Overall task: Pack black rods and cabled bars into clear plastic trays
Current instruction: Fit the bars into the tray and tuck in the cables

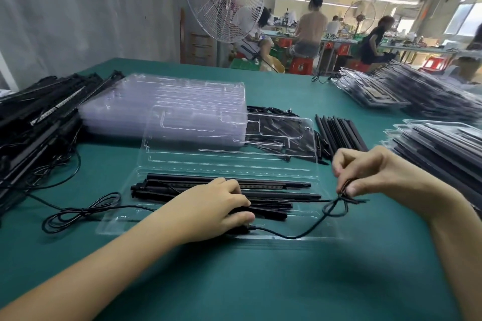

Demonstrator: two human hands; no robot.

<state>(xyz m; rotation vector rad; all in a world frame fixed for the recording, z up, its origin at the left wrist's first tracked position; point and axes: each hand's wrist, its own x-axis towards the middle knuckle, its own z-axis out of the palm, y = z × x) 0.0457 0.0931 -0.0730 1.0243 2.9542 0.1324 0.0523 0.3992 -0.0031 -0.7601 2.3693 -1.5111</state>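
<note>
The left hand [221, 206] curls over the black bars [263, 212] in the near tray [117, 225] on the green counter [260, 281]. The right hand [370, 177] pinches a tied cable [336, 207] just outside the tray's right edge. A tug could drag a bar from its slot, and a stray loop might stop the lid closing.

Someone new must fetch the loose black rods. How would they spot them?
On the green table, find the open clear tray where the left hand grips black bars and the right hand pinches a cable. Just beyond the right hand, beside the tray's raised lid, the rods lie in a neat row. Unlike the filled trays stacked further right, they are bare.
</note>
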